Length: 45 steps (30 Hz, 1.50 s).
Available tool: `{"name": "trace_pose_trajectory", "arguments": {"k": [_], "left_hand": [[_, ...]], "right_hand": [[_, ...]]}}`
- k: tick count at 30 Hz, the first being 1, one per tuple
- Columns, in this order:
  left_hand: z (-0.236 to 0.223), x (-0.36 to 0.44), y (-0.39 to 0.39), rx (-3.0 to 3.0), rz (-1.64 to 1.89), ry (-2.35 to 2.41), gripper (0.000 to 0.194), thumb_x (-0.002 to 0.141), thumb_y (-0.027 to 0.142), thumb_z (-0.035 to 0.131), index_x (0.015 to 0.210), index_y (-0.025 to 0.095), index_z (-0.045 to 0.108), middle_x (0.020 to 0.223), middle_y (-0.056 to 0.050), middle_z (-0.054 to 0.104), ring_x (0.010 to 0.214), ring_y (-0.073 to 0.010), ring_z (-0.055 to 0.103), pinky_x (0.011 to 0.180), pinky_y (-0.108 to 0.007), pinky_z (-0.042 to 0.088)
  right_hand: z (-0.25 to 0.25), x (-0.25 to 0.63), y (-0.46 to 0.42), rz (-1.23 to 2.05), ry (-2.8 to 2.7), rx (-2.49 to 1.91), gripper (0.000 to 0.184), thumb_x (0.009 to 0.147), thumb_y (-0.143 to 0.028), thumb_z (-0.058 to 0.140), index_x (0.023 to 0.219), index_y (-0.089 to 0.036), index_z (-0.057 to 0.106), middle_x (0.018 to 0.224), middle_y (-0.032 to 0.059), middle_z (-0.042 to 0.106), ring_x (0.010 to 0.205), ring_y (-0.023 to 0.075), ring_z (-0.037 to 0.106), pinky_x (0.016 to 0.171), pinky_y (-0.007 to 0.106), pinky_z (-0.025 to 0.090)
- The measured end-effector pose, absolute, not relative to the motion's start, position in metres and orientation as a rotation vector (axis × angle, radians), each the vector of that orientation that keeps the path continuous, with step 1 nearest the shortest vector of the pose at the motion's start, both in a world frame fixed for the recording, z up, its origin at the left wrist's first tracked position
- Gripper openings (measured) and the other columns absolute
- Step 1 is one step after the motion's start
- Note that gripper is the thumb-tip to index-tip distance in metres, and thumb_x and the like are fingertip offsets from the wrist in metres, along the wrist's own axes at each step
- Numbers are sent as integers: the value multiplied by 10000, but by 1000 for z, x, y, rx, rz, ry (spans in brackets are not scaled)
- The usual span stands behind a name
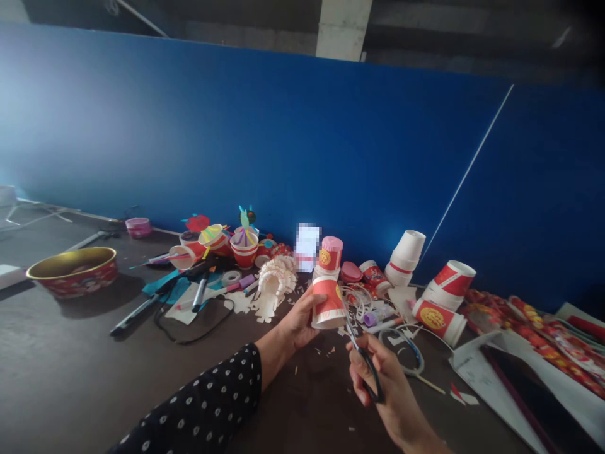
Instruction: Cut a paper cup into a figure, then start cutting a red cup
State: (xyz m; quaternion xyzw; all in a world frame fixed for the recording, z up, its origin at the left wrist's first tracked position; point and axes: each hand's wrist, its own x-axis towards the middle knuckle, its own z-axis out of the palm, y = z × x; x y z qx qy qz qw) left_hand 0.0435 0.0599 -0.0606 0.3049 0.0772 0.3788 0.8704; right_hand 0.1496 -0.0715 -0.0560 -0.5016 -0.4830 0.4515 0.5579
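My left hand [301, 320] is closed around a red and white paper cup [328, 302], held upside down above the dark table. In my right hand [380, 378] is a pair of scissors [373, 373] with black handles, fingers through the loops. Its blades point up and away along the cup's right side; whether they touch the paper I cannot tell. Just behind the held cup stands another red cup [329, 255] with a pink top. Small paper scraps [324, 352] lie on the table beneath my hands.
Left of my hands are a curly cut-paper piece [275, 284], markers [201, 293], decorated cups [244, 246] and a gold-rimmed red bowl [73, 271]. On the right, stacked paper cups [405, 255], a coiled cable [401, 350] and a dark tablet or phone [539, 397] lie. A blue partition [265, 139] stands behind.
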Motion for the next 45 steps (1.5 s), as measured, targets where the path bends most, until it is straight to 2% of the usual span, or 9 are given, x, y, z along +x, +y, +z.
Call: {"name": "trace_pose_trajectory", "arguments": {"k": [7,23,28,37,45], "left_hand": [[-60,44,61,650,801,131,332,723,143,579,1045,119,500,945,-101,619,809,-200,610,773,-359,474],[-61,44,60,676,828,93,371,728,143,576,1087,143,480,910,-84,616,799,-196,606,772,-360,470],[-62,45,61,681,838,84,414,718,129,577,1116,160,466,898,-75,616,770,-186,603,741,-359,475],[-59,46,58,672,820,114,394,677,129,612,1052,140,492,898,-86,616,756,-186,604,723,-358,481],[-60,46,58,689,817,83,420,693,133,601,1094,149,479,931,-82,609,785,-184,604,756,-347,470]], "right_hand": [[-58,150,-72,1048,-1129,-1183,333,770,-487,566,766,-168,471,480,-104,372,348,12,276,338,148,202],[-57,147,-74,1060,-1088,-1191,322,769,-473,577,754,-174,458,497,-90,403,353,18,295,339,155,198],[-57,148,-73,1085,-1064,-1152,308,771,-463,582,767,-180,462,507,-84,422,356,24,334,357,159,221],[-61,149,-74,1071,-1074,-1088,236,799,-418,569,798,-204,469,550,-65,452,408,53,371,384,168,269],[-59,147,-74,1082,-1055,-1141,328,782,-475,560,700,-185,431,504,-81,404,362,26,299,355,167,208]]}}
